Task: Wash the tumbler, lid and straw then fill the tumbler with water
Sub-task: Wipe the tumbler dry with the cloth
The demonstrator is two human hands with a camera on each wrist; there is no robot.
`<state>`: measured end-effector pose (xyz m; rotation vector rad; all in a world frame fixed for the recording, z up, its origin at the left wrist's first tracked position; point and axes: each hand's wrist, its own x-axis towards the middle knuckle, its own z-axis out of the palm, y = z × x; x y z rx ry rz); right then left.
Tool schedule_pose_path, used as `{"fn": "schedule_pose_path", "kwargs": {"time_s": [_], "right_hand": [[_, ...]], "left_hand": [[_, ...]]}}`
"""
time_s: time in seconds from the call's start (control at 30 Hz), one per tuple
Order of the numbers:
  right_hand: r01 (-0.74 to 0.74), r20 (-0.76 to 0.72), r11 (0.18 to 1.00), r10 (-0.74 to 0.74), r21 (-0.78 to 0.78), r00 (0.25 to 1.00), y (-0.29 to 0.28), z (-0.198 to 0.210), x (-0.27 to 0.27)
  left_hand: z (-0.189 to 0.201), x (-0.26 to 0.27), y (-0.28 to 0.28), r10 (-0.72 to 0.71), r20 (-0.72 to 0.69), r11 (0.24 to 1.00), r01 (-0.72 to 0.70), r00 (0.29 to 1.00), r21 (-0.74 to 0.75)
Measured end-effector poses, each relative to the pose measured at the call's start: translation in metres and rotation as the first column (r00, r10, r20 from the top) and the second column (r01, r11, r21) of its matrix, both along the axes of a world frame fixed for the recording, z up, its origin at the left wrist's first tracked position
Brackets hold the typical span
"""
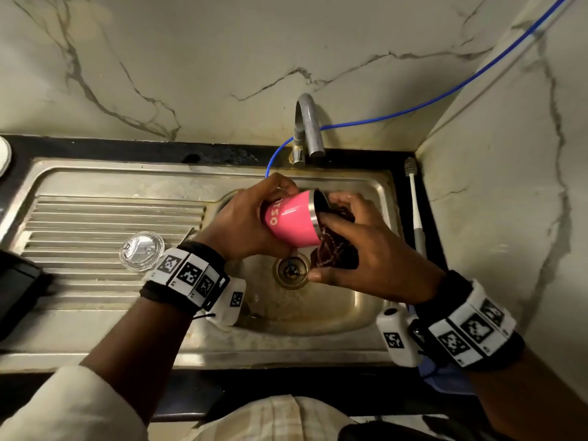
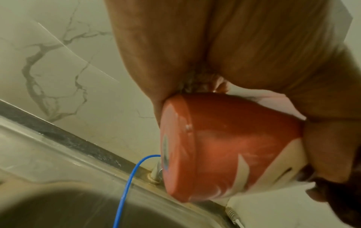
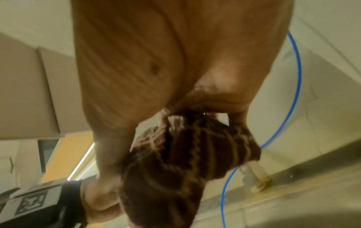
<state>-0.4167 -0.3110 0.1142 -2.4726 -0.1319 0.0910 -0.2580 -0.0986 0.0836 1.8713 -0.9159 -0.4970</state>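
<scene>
Gripping the pink tumbler (image 1: pixel 291 218) around its body, the left hand (image 1: pixel 241 224) had its fingers curled over the far side and its thumb along the near side, so the cup lay tipped on its side above the sink basin (image 1: pixel 318 313), with the open steel rim facing right. From the left wrist view the tumbler's flat base (image 2: pixel 168 148) pointed toward the far wall, pressed into the palm.

At that rim the right hand (image 1: pixel 366 249) clutched a dark, patterned scrubbing cloth (image 1: pixel 334 249), fingers bent around it and fingertips reaching to the mouth of the cup, the thumb stretched out low and to the left above the drain (image 1: pixel 291 272). The right wrist view showed the cloth (image 3: pixel 185 162) bunched in the curled fingers, hanging below the palm. Both forearms came in from the near edge and met over the basin, each wrist wrapped in a band with black-and-white markers.

Left of the basin, on the ribbed draining board (image 1: pixel 79 224), lay the clear lid (image 1: pixel 142 251), well apart from the hands. Beyond the tumbler stood the curved tap (image 1: pixel 307 128), and a blue cable (image 1: pixel 445 90) ran from the far right wall down past it into the sink. A white brush (image 1: pixel 416 211) lay along the right edge of the counter.
</scene>
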Motion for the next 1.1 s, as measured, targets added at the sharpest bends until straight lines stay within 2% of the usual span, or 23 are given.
{"fn": "schedule_pose_path", "kwargs": {"time_s": [0.07,0.17,0.23,0.3,0.4,0.5,0.6,0.67,0.73,0.77,0.8,0.87,0.93,1.0,1.07,1.1], "right_hand": [[-0.005,0.010,0.998,0.006,-0.057,1.000,-0.010,0.002,-0.004],[-0.007,-0.077,0.998,0.012,0.069,0.997,-0.023,0.011,-0.004],[0.068,-0.119,0.977,-0.045,0.200,0.992,-0.032,0.024,-0.003],[0.175,-0.136,0.939,-0.140,0.297,0.981,-0.041,0.035,-0.005],[0.200,-0.124,0.900,-0.165,0.388,0.979,-0.044,0.034,-0.006],[0.245,-0.093,0.786,-0.235,0.568,0.968,-0.038,0.022,-0.012],[0.312,-0.069,0.798,-0.324,0.516,0.943,-0.030,0.018,-0.016],[0.440,-0.028,0.763,-0.486,0.474,0.873,-0.023,0.017,-0.016],[0.508,0.102,0.740,-0.604,0.441,0.790,-0.007,0.020,-0.016],[0.497,0.100,0.735,-0.600,0.460,0.794,-0.002,0.022,-0.018],[0.463,0.037,0.717,-0.561,0.522,0.827,0.003,0.022,-0.020],[0.366,-0.125,0.679,-0.378,0.637,0.917,0.011,0.026,-0.026],[0.269,-0.133,0.794,-0.235,0.545,0.963,0.007,0.024,-0.031],[0.193,-0.060,0.934,-0.183,0.300,0.981,-0.007,0.008,-0.040],[0.144,0.052,0.986,-0.148,0.085,0.988,-0.015,-0.006,-0.045],[0.136,0.077,0.990,-0.138,0.042,0.987,-0.016,-0.008,-0.046]], "left_hand": [[0.000,-0.003,-0.002,-0.022,-0.021,1.000,0.022,1.000,-0.007],[-0.003,-0.010,-0.007,-0.080,-0.014,0.997,0.079,0.997,-0.017],[-0.005,-0.012,-0.009,-0.126,-0.048,0.992,0.124,0.991,-0.029],[-0.002,-0.012,-0.009,-0.155,-0.090,0.988,0.152,0.984,-0.031],[0.005,-0.009,-0.008,-0.184,-0.156,0.982,0.176,0.970,-0.061],[0.017,-0.005,-0.006,-0.245,-0.242,0.969,0.233,0.939,-0.077],[0.022,-0.002,-0.007,-0.266,-0.245,0.963,0.271,0.932,-0.016],[0.019,-0.003,-0.008,-0.258,-0.254,0.964,0.265,0.932,-0.007],[0.015,-0.006,-0.012,-0.230,-0.298,0.973,0.227,0.926,-0.046],[0.013,-0.008,-0.013,-0.208,-0.318,0.978,0.196,0.925,-0.070],[0.009,-0.010,-0.015,-0.184,-0.332,0.982,0.163,0.925,-0.091],[0.002,-0.011,-0.018,-0.153,-0.365,0.986,0.117,0.918,-0.119],[-0.005,-0.009,-0.018,-0.146,-0.393,0.987,0.105,0.908,-0.123],[-0.009,-0.007,-0.016,-0.149,-0.404,0.988,0.116,0.903,-0.104],[-0.010,-0.004,-0.017,-0.148,-0.397,0.989,0.125,0.906,-0.084],[-0.009,-0.003,-0.018,-0.151,-0.393,0.988,0.131,0.907,-0.078]]}}
